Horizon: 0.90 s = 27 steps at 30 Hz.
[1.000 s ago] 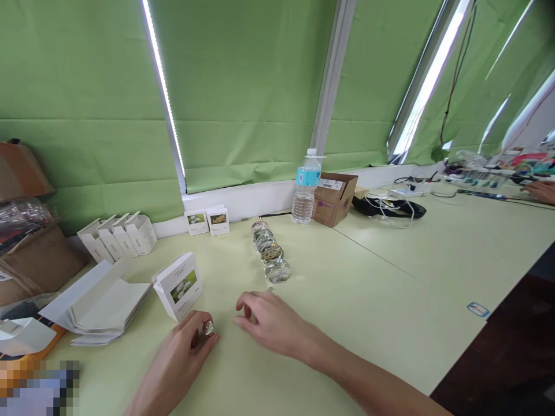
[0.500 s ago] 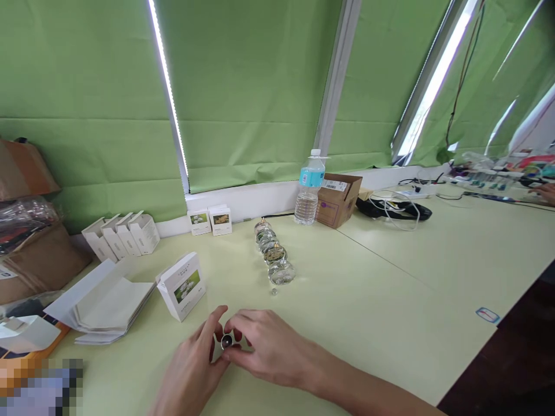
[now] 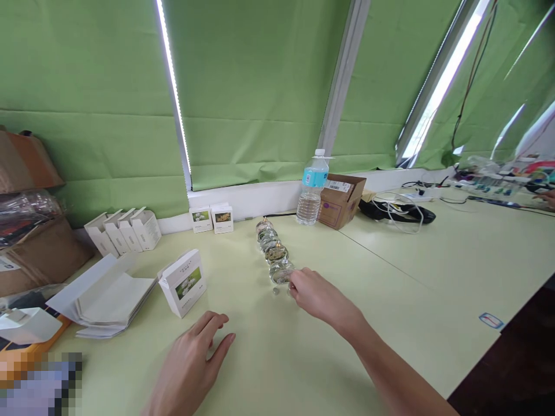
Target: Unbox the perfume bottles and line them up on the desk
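A row of several clear glass balls runs along the pale green table. My right hand reaches to the nearest ball, its fingertips pinched together right beside it; what they pinch is too small to make out. A tiny round piece lies on the table just left of those fingertips. My left hand rests on the table nearer to me, fingers stretched out and holding nothing. A white box with a flower picture stands just beyond it.
Flat white cartons lie at the left, with open white boxes and two small picture boxes behind. A water bottle, a cardboard box and black cables stand by the window. Another person's hand shows far right.
My hands met over a small silver piece, then parted. The right hand moved forward to the nearest glass ball; the left hand opened and stayed low on the table.
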Each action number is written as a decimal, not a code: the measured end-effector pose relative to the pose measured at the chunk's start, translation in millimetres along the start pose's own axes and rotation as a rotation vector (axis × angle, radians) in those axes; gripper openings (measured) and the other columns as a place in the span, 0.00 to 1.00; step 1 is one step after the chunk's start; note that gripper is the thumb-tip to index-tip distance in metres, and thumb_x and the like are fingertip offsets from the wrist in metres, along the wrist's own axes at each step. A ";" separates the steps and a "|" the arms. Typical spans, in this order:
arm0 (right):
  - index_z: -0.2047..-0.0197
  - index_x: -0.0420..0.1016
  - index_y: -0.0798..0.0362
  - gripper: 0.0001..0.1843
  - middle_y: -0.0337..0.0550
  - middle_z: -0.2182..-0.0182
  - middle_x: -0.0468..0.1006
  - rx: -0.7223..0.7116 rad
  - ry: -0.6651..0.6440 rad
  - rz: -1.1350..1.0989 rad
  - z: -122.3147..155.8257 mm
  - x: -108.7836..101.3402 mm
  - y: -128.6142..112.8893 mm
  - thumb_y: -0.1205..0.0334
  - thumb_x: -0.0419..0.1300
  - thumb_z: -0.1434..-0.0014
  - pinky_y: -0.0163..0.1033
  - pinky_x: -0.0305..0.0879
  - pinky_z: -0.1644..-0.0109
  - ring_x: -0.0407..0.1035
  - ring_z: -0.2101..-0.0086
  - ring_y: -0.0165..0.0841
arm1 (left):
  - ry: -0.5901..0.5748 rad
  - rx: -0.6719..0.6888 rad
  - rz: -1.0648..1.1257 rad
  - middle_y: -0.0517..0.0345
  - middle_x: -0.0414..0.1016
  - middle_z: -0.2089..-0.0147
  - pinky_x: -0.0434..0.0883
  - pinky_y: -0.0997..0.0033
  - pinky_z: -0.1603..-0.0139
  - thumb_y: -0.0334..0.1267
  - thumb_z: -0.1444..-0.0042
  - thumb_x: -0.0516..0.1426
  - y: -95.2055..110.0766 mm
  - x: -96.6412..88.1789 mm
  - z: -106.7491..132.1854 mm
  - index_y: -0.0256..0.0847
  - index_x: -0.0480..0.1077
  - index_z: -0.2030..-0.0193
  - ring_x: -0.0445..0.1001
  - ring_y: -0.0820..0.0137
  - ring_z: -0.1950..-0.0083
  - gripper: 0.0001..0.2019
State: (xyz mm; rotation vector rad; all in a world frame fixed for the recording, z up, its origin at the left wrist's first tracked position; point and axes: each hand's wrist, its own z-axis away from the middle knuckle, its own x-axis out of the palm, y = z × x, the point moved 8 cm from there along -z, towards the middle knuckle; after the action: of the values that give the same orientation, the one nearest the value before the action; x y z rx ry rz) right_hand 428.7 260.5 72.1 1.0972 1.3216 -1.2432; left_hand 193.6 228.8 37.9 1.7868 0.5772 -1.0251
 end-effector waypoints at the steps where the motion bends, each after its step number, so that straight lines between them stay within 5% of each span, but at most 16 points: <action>1: 0.78 0.59 0.53 0.14 0.38 0.78 0.62 0.010 0.006 -0.001 -0.3 0.5 1.5 0.76 0.49 0.44 0.37 0.40 0.74 0.54 0.79 0.28 | -0.009 0.001 0.007 0.58 0.73 0.53 0.71 0.71 0.65 0.50 0.37 0.47 0.0 0.6 0.2 0.49 0.66 0.54 0.74 0.72 0.69 0.13; 19: 0.76 0.61 0.54 0.12 0.41 0.74 0.67 0.043 0.001 -0.064 -7.3 7.2 6.9 0.71 0.52 0.42 0.36 0.44 0.71 0.62 0.73 0.30 | -0.006 0.003 0.003 0.60 0.73 0.52 0.71 0.72 0.64 0.47 0.36 0.46 -1.6 -3.2 -0.3 0.49 0.67 0.53 0.75 0.73 0.68 0.13; 27: 0.74 0.68 0.54 0.14 0.44 0.75 0.70 0.151 0.052 0.077 1.5 -13.0 7.7 0.57 0.56 0.40 0.37 0.46 0.73 0.67 0.73 0.35 | 0.000 0.029 -0.020 0.59 0.73 0.52 0.71 0.73 0.65 0.46 0.36 0.46 -2.3 -2.2 0.1 0.49 0.68 0.54 0.75 0.73 0.69 0.13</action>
State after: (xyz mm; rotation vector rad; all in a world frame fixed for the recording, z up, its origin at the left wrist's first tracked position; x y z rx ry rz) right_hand 437.9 259.6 84.1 1.2831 1.2281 -1.2807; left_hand 190.6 229.8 38.5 1.8103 0.5840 -1.0517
